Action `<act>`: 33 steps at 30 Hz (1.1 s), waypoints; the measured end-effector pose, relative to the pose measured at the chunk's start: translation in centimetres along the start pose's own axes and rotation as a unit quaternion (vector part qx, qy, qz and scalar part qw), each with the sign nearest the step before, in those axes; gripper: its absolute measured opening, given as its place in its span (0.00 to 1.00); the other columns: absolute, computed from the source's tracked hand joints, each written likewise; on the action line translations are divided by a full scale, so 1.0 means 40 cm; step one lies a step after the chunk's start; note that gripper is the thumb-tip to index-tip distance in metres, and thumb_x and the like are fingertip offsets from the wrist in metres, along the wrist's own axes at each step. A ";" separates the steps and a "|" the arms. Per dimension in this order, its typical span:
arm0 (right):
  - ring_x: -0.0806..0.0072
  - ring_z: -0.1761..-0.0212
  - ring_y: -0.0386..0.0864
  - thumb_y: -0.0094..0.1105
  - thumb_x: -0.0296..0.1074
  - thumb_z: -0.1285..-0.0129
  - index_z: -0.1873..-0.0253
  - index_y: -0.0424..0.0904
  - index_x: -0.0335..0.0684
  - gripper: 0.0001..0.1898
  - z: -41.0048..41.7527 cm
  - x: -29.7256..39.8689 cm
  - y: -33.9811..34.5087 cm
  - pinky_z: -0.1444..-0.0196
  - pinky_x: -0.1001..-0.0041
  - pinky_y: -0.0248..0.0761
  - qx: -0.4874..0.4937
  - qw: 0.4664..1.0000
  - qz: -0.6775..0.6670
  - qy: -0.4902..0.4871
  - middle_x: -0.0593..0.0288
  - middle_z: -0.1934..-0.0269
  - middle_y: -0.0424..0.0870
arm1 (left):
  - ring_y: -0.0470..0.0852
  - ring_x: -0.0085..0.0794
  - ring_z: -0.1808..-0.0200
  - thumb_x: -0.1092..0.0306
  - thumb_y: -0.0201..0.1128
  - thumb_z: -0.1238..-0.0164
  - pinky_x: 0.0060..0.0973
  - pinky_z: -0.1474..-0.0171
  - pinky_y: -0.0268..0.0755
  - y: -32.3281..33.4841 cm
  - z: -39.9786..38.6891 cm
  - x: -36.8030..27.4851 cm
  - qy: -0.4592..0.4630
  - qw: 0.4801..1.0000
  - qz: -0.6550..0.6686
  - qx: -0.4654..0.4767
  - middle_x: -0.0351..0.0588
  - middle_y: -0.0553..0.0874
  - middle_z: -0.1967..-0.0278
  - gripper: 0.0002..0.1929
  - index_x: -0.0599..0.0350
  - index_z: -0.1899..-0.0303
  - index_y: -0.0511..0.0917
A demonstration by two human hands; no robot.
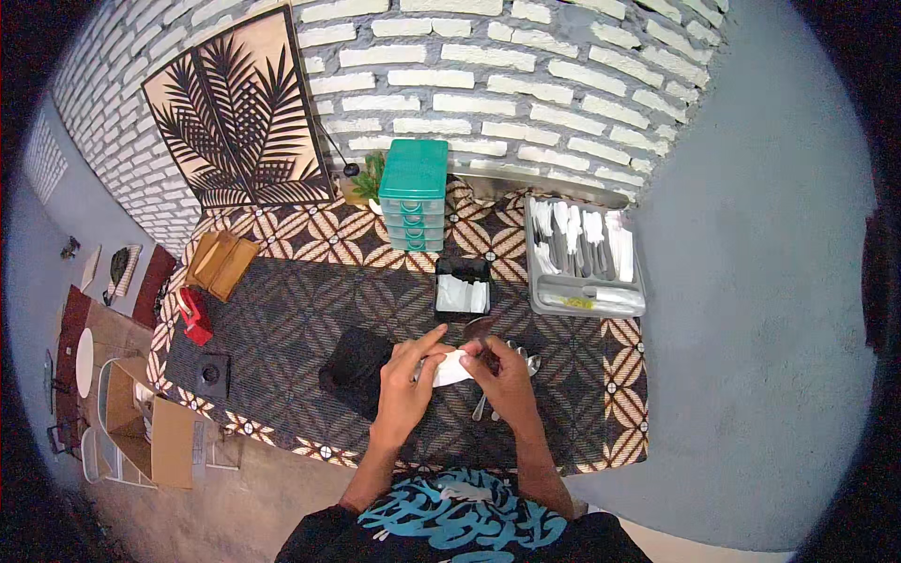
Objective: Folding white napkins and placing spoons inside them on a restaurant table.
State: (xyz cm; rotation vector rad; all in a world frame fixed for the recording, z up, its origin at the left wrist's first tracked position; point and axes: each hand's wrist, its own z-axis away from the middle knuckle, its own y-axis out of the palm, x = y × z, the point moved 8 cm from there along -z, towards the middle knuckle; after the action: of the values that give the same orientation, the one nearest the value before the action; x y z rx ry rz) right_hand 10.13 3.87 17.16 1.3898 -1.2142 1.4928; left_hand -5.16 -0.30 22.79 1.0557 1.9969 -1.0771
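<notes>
My left hand [407, 376] pinches the left side of a folded white paper piece [450, 371], with its index finger raised and pointing forward. On the paper's right side, my right hand [505, 383] grips the edge between thumb and fingers. A dark, rounded spoon-like head [480, 328] juts out above the right fingers; its handle is hidden, if it has one. Metal spoons [533, 363] lie on the mat beside and under the right hand, partly covered by it. Just beyond both hands stands a black box [462, 267] containing white paper pieces [461, 293].
A grey cutlery tray [535, 304] holds white-wrapped utensils at the back right. Behind the black box is a teal-topped drawer unit [415, 169]. A black cloth-like item [355, 369] lies left of my hands. Farther left are a red tape dispenser [193, 317] and a brown wooden case [232, 264].
</notes>
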 end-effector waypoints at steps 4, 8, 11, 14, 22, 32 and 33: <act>0.82 0.66 0.73 0.64 0.35 0.35 0.53 0.79 0.36 0.11 -0.004 -0.028 -0.012 0.62 0.78 0.68 -0.028 0.999 0.015 0.035 0.66 0.64 0.79 | 0.85 0.34 0.54 0.81 0.64 0.39 0.29 0.46 0.72 0.012 0.002 0.031 -0.023 0.999 0.013 0.018 0.50 0.88 0.58 0.21 0.60 0.43 0.78; 0.85 0.69 0.70 0.64 0.35 0.34 0.53 0.78 0.37 0.10 0.003 -0.052 -0.021 0.65 0.81 0.65 -0.081 0.987 -0.117 0.070 0.70 0.66 0.77 | 0.82 0.28 0.53 0.77 0.62 0.33 0.25 0.50 0.72 0.051 0.037 0.146 -0.211 0.957 0.194 0.053 0.49 0.86 0.53 0.20 0.61 0.39 0.73; 0.86 0.69 0.70 0.63 0.35 0.33 0.52 0.78 0.37 0.10 0.004 -0.071 -0.028 0.66 0.83 0.64 -0.096 0.980 -0.156 0.075 0.72 0.67 0.76 | 0.81 0.26 0.51 0.78 0.60 0.31 0.23 0.50 0.73 0.100 0.090 0.209 -0.324 0.814 0.480 0.031 0.49 0.83 0.49 0.21 0.63 0.39 0.69; 0.85 0.67 0.72 0.63 0.35 0.33 0.51 0.76 0.36 0.11 0.012 -0.103 -0.024 0.65 0.82 0.66 -0.099 0.960 -0.225 0.135 0.70 0.66 0.77 | 0.82 0.27 0.48 0.78 0.59 0.31 0.27 0.44 0.76 0.098 0.096 0.208 -0.321 0.798 0.511 -0.006 0.49 0.83 0.50 0.19 0.64 0.41 0.68; 0.86 0.66 0.66 0.63 0.36 0.34 0.52 0.75 0.41 0.11 -0.015 0.009 -0.028 0.62 0.83 0.62 -0.048 0.991 -0.112 -0.055 0.69 0.59 0.79 | 0.79 0.23 0.56 0.79 0.61 0.34 0.20 0.51 0.71 0.009 0.045 0.126 -0.195 0.950 0.244 -0.011 0.44 0.83 0.57 0.06 0.63 0.57 0.80; 0.82 0.64 0.62 0.76 0.37 0.49 0.50 0.79 0.42 0.21 0.014 0.077 0.003 0.59 0.79 0.61 0.043 0.993 0.043 -0.098 0.71 0.58 0.77 | 0.84 0.34 0.60 0.79 0.62 0.38 0.26 0.55 0.74 -0.033 0.014 0.028 -0.073 0.994 0.083 -0.015 0.50 0.84 0.62 0.07 0.63 0.59 0.83; 0.82 0.64 0.62 0.75 0.37 0.49 0.51 0.80 0.42 0.21 0.017 0.085 0.007 0.59 0.79 0.60 0.042 0.993 0.047 -0.098 0.71 0.58 0.77 | 0.84 0.34 0.60 0.79 0.62 0.38 0.26 0.55 0.74 -0.033 0.014 0.028 -0.074 0.994 0.082 -0.015 0.50 0.84 0.62 0.07 0.63 0.59 0.83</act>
State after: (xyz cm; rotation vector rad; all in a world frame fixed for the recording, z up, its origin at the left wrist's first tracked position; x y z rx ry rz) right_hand 9.63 2.87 20.43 1.5844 -1.3670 1.5151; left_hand -6.77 -0.86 22.14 1.0723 1.7712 -1.0045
